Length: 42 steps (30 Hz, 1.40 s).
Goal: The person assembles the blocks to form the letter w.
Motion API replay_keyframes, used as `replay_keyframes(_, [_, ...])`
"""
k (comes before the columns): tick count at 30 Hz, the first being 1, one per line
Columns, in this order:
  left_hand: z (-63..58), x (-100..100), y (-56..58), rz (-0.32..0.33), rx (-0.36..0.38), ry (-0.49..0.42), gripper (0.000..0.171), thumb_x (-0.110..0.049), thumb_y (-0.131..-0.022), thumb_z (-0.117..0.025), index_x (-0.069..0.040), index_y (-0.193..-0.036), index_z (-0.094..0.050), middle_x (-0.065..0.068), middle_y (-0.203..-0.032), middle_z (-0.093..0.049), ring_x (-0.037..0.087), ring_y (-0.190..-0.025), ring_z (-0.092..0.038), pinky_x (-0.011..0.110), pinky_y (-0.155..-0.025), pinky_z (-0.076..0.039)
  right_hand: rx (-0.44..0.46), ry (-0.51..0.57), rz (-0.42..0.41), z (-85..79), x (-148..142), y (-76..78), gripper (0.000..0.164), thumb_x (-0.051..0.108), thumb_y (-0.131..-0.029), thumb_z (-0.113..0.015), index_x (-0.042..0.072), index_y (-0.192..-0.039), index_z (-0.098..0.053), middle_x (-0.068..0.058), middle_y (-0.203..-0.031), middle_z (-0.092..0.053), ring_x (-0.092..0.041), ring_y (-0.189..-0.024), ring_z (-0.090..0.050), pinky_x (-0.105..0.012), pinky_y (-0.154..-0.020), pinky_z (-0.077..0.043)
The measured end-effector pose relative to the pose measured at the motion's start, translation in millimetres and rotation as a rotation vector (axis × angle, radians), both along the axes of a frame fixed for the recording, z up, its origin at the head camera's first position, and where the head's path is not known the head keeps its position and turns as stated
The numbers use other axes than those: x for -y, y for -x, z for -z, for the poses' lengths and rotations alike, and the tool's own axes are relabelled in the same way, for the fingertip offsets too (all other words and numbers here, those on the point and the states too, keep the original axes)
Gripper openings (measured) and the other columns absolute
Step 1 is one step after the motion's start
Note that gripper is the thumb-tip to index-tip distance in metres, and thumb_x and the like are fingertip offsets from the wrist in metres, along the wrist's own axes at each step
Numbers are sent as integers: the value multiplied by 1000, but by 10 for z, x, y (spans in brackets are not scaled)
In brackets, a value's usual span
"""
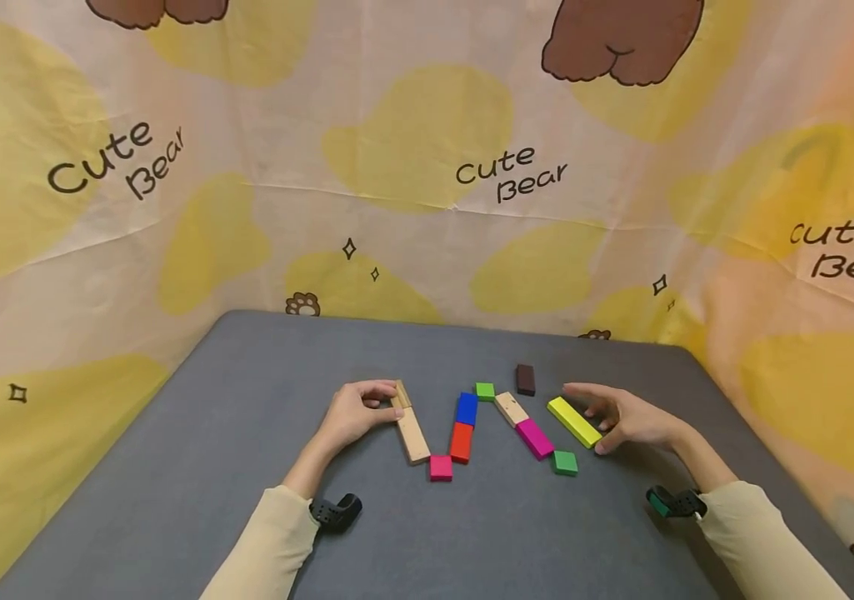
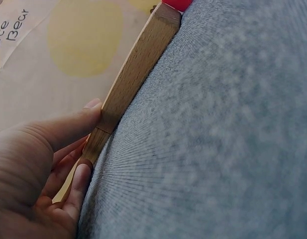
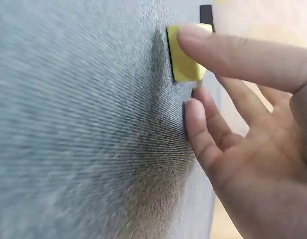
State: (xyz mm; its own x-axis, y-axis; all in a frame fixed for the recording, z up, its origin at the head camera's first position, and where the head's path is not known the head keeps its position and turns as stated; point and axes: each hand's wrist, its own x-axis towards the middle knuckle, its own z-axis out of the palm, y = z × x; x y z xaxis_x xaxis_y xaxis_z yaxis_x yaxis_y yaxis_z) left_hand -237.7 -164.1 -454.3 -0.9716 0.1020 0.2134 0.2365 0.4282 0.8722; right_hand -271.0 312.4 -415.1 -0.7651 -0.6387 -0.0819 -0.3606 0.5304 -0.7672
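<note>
My left hand (image 1: 352,414) pinches a small wooden block (image 1: 403,394) between thumb and fingers. It lies end to end with a longer plain wooden block (image 1: 413,435); in the left wrist view, the thumb tip sits by their joint. On the right, my right hand (image 1: 636,419) spans a long yellow block (image 1: 574,422) lengthwise, thumb at its near end and a finger by its far end. The thumb covers part of the yellow block (image 3: 183,62) in the right wrist view; the finger's contact is hard to see there.
Between the hands, a zigzag row holds a pink block (image 1: 441,468), red block (image 1: 461,442), blue block (image 1: 466,408), light green block (image 1: 485,392), another wooden block (image 1: 511,408), magenta block (image 1: 535,438) and green block (image 1: 565,463). A dark brown block (image 1: 525,379) lies behind it.
</note>
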Motion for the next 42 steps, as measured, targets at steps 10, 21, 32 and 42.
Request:
replay_keyframes(10, [-27, -46, 20, -1, 23, -9, 30, -20, -77, -87, -13, -104, -77, -5, -121, -67, 13, -111, -60, 36, -91, -49, 35, -56, -28, 17, 11, 81, 99, 0, -66, -83, 15, -152, -38, -11, -152, -36, -36, -114, -40, -44, -83, -42])
replay_keyframes(21, [-3, -36, 5, -3, 10, -16, 29, -19, -77, -87, -12, -103, -77, -2, -120, -67, 16, -111, -60, 38, -91, -50, 69, -4, -49, 66, 20, 105, 104, 3, -65, -82, 11, -155, -31, -11, -155, -32, -36, -115, -41, -43, -84, -42])
replay_keyframes(32, [9, -21, 0, -5, 15, -11, 30, -20, -76, -88, -13, -103, -77, -4, -120, -67, 15, -110, -61, 37, -90, -50, 48, -27, -47, 70, 76, 133, 98, 6, -61, -84, 14, -149, -43, -11, -144, -44, -35, -113, -42, -44, -86, -41])
replay_keyframes(42, [-2, -9, -1, -19, 32, -9, 29, -20, -76, -88, -14, -103, -77, -6, -119, -67, 12, -110, -60, 35, -91, -50, 23, 67, 97, 131, 97, 33, 99, 6, -66, -88, 4, -150, -37, -18, -149, -39, -37, -120, -43, -41, -91, -44])
